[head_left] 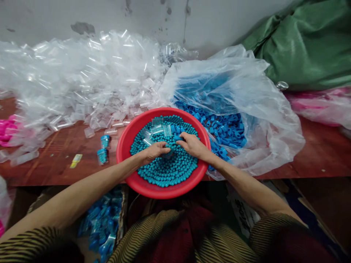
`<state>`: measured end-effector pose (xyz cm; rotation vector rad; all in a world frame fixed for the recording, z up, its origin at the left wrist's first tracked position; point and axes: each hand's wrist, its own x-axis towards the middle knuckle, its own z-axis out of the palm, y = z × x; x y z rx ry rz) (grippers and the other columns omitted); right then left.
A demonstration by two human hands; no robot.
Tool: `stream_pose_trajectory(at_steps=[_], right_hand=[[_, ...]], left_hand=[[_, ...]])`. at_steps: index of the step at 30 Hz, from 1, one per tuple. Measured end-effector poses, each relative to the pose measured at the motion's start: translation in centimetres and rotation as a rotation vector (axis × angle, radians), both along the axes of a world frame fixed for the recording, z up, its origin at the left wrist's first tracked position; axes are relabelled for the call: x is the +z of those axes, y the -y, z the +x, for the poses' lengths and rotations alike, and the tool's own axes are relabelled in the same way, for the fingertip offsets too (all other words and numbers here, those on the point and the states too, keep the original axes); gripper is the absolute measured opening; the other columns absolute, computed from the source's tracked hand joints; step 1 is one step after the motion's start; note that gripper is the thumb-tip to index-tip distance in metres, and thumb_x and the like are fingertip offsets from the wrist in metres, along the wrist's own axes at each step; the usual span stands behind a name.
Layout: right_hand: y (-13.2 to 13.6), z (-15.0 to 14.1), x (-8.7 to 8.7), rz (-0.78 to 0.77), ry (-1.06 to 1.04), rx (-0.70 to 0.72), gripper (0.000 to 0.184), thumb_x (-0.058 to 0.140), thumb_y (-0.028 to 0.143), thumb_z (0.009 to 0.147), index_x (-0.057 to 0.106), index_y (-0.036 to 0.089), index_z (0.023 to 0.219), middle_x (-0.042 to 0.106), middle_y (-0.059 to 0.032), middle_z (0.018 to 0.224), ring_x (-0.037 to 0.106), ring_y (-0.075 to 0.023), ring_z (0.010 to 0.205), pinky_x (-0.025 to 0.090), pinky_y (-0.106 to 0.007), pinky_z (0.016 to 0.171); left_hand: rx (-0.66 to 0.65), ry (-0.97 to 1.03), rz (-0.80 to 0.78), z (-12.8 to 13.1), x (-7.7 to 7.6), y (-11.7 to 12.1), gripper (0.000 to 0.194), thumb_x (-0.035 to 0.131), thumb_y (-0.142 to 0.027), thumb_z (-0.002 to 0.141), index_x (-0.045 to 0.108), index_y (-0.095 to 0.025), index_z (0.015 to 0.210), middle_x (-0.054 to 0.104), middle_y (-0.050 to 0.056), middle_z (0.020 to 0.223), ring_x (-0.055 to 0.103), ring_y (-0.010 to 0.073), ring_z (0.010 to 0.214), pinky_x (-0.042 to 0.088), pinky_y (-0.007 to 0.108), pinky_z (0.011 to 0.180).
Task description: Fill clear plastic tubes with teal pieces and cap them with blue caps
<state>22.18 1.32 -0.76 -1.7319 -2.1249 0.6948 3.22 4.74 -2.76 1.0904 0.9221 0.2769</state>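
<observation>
A red basin (201, 166) holds a thick layer of turquoise beads (170, 173). Over the beads, my left hand (154, 151) is closed on a small clear container (168, 154) that seems to have beads in it; the fingers partly cover it. Close to its right, my right hand (192, 145) pinches a blue cap (178, 138) between thumb and fingers. Several clear empty containers (157, 130) lie on the beads toward the basin's far side, beside a few loose blue caps (179, 129).
Clear containers (82, 69) are heaped along the wall. To the right, a plastic bag (271, 113) spills blue caps (227, 128). Two filled containers (102, 156) and a yellow piece (76, 160) lie left of the basin. Below the table edge, a box holds filled blue containers (101, 219).
</observation>
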Motion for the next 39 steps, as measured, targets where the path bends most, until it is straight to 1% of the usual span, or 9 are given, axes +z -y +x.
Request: stream_pose_trajectory(at_steps=[6, 9, 13, 20, 24, 28, 31, 35, 39], right_hand=[[0.4, -0.6, -0.9, 0.039, -0.195, 0.172, 0.026, 0.045, 0.018, 0.088, 0.059, 0.014, 0.11, 0.064, -0.0094, 0.101, 0.06, -0.0174, 0.092, 0.044, -0.03, 0.083], [0.1, -0.5, -0.8, -0.139, -0.414, 0.081, 0.029, 0.043, 0.023, 0.089, 0.059, 0.015, 0.112, 0.062, -0.0033, 0.08, 0.057, -0.0121, 0.062, 0.049, -0.026, 0.062], [0.0, -0.6, -0.1, -0.387, -0.575, 0.06, 0.034, 0.037, 0.026, 0.092, 0.051, 0.018, 0.122, 0.053, 0.0044, 0.062, 0.043, -0.007, 0.041, 0.039, -0.019, 0.041], [1.4, -1.1, 0.4, 0.09, -0.255, 0.236, 0.026, 0.037, 0.021, 0.091, 0.061, 0.015, 0.097, 0.065, -0.0084, 0.093, 0.06, -0.0175, 0.086, 0.045, -0.031, 0.079], [1.6, -1.1, 0.5, 0.084, -0.33, 0.25, 0.029, 0.041, 0.023, 0.089, 0.057, 0.014, 0.112, 0.064, -0.0095, 0.1, 0.06, -0.0186, 0.092, 0.045, -0.033, 0.082], [1.5, -1.0, 0.5, -0.082, -0.51, 0.165, 0.032, 0.042, 0.024, 0.089, 0.05, 0.019, 0.119, 0.059, 0.0014, 0.074, 0.053, -0.0105, 0.056, 0.045, -0.024, 0.059], [1.8, -1.3, 0.6, -0.067, -0.523, 0.108, 0.023, 0.043, 0.028, 0.09, 0.055, 0.018, 0.106, 0.053, 0.0047, 0.064, 0.045, -0.0081, 0.046, 0.039, -0.021, 0.05], [2.5, -2.1, 0.4, 0.164, -0.404, 0.123, 0.021, 0.042, 0.025, 0.091, 0.06, 0.016, 0.096, 0.059, -0.0001, 0.07, 0.055, -0.0112, 0.062, 0.043, -0.022, 0.062], [2.9, -2.5, -0.6, 0.255, -0.358, 0.206, 0.029, 0.04, 0.021, 0.09, 0.057, 0.013, 0.113, 0.066, -0.0102, 0.097, 0.062, -0.0175, 0.088, 0.047, -0.029, 0.078]], left_hand=[[-0.013, 0.0, 0.075, 0.0, 0.9, 1.3, 0.041, 0.065, -0.049, 0.068, 0.046, -0.018, 0.086, 0.057, -0.002, 0.071, 0.055, 0.0102, 0.055, 0.043, 0.023, 0.05], [-0.01, -0.012, 0.135, -0.1, 1.3, 1.7, 0.039, 0.063, -0.048, 0.07, 0.046, -0.017, 0.088, 0.055, -0.002, 0.072, 0.054, 0.01, 0.057, 0.044, 0.023, 0.05], [0.018, 0.01, 0.217, -0.1, 1.4, 2.3, 0.035, 0.062, -0.042, 0.071, 0.045, -0.017, 0.088, 0.05, -0.004, 0.071, 0.051, 0.0083, 0.055, 0.045, 0.022, 0.049], [0.06, 0.058, 0.202, 0.2, 1.5, 3.7, 0.034, 0.057, -0.034, 0.076, 0.04, -0.02, 0.101, 0.049, -0.006, 0.072, 0.052, 0.0074, 0.049, 0.044, 0.02, 0.042], [0.089, 0.055, 0.229, 0.0, 1.5, 3.9, 0.037, 0.055, -0.032, 0.078, 0.039, -0.02, 0.109, 0.049, -0.006, 0.07, 0.052, 0.0075, 0.046, 0.045, 0.02, 0.039], [0.113, 0.041, 0.275, -0.1, 1.8, 3.9, 0.047, 0.055, -0.029, 0.079, 0.036, -0.019, 0.121, 0.047, -0.007, 0.063, 0.05, 0.0072, 0.04, 0.042, 0.02, 0.037], [0.155, 0.064, 0.275, 0.0, 2.2, 4.0, 0.05, 0.055, -0.029, 0.079, 0.037, -0.019, 0.124, 0.047, -0.007, 0.063, 0.049, 0.0068, 0.038, 0.038, 0.018, 0.034], [0.256, 0.117, 0.236, 0.3, 2.5, 4.3, 0.043, 0.058, -0.029, 0.077, 0.044, -0.018, 0.116, 0.043, -0.008, 0.061, 0.041, 0.0036, 0.039, 0.035, 0.016, 0.035], [0.312, 0.127, 0.199, 0.6, 2.6, 4.5, 0.032, 0.059, -0.034, 0.077, 0.047, -0.019, 0.102, 0.04, -0.009, 0.056, 0.037, 0.0033, 0.039, 0.032, 0.015, 0.035]])
